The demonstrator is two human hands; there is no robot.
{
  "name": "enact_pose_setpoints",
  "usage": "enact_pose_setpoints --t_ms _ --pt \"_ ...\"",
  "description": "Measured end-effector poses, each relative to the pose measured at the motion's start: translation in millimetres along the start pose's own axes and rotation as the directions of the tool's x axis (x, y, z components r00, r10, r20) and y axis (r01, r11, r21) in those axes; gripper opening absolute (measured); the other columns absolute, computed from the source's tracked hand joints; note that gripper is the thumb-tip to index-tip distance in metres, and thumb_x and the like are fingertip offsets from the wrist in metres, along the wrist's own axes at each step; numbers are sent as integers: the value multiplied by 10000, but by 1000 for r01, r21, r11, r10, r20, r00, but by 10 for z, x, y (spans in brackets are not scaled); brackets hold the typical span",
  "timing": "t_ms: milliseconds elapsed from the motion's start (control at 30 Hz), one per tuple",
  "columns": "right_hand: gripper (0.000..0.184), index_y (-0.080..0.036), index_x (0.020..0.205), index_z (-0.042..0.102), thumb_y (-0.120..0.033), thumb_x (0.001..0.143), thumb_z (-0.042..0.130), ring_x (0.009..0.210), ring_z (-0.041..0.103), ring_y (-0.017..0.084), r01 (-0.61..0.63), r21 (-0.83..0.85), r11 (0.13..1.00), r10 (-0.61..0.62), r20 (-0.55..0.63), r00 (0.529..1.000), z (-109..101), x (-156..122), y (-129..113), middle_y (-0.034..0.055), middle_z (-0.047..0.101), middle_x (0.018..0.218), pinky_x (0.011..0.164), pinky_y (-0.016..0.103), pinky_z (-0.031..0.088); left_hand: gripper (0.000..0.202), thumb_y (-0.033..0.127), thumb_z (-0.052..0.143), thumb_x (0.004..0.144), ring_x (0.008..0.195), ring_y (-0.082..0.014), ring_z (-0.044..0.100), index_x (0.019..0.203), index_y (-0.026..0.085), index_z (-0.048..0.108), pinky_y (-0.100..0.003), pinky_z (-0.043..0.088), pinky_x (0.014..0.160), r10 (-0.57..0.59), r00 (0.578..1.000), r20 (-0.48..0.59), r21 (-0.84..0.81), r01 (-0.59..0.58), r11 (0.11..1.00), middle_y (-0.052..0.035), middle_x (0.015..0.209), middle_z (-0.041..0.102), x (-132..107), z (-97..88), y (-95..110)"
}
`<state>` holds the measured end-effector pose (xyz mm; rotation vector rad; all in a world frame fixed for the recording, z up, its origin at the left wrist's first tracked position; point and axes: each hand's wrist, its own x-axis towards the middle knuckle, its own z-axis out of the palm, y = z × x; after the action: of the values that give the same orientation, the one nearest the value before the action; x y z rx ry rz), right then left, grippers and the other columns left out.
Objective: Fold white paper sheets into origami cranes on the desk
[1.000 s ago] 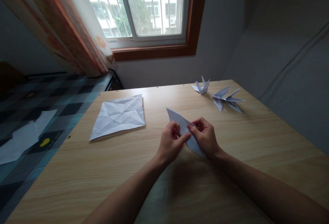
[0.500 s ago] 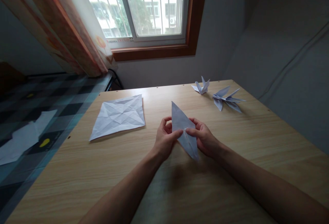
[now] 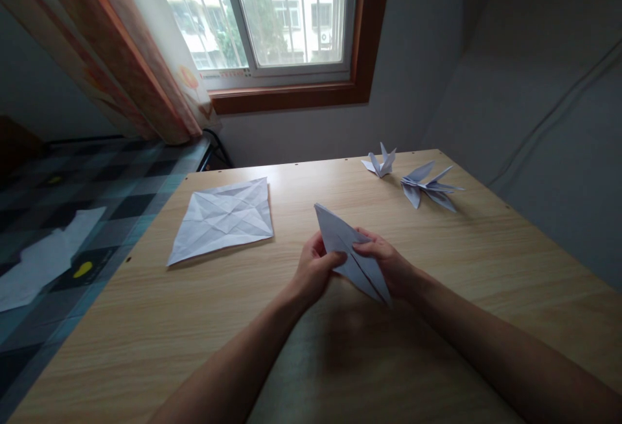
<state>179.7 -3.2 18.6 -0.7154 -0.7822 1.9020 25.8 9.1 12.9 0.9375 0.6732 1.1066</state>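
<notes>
Both my hands hold one folded white paper shape [image 3: 347, 247], long and pointed at both ends, just above the wooden table [image 3: 466, 262]. My left hand [image 3: 315, 270] pinches its left side with thumb on top. Gripping the right side is my right hand [image 3: 389, 264], fingers curled under the paper. The far tip points away to the left, and the near tip points toward me on the right.
A creased square sheet of white paper [image 3: 221, 218] lies flat at the table's left. Two finished folded paper figures [image 3: 381, 163] [image 3: 429, 187] stand at the far right. A window and curtain are behind; a checkered cloth with white paper [image 3: 43, 259] lies left.
The folded shape was tipped upright half a second ago and is now laid flatter again, its far tip swung back to the left. Both hands kept their grip.
</notes>
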Motion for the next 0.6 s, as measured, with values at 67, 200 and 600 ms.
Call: enact_pose_setpoints --t_ms 67,200,600 --pt "288 -180 951 646 -242 684 732 652 610 153 -6 -11 1000 5 -9 1000 -11 0 10 16 680 781 604 248 462 315 150 729 602 680 -154 604 914 138 686 -270 467 672 -3 1000 0 10 3 1000 -24 800 708 -10 5 0" --pt "296 -178 973 628 -219 687 698 710 620 178 26 -11 1000 -26 -27 999 -24 13 14 16 670 785 669 281 470 327 221 771 636 739 -170 626 932 133 665 -274 480 687 16 1000 -9 28 -15 999 -44 854 712 -17 21 -11" --pt "307 -195 863 597 -164 618 779 718 635 165 112 -25 993 -114 -136 984 -50 68 2 2 693 817 732 306 495 287 319 806 676 517 -89 544 808 165 602 -194 405 491 187 956 -227 231 -134 964 30 625 620 72 -73 -77"
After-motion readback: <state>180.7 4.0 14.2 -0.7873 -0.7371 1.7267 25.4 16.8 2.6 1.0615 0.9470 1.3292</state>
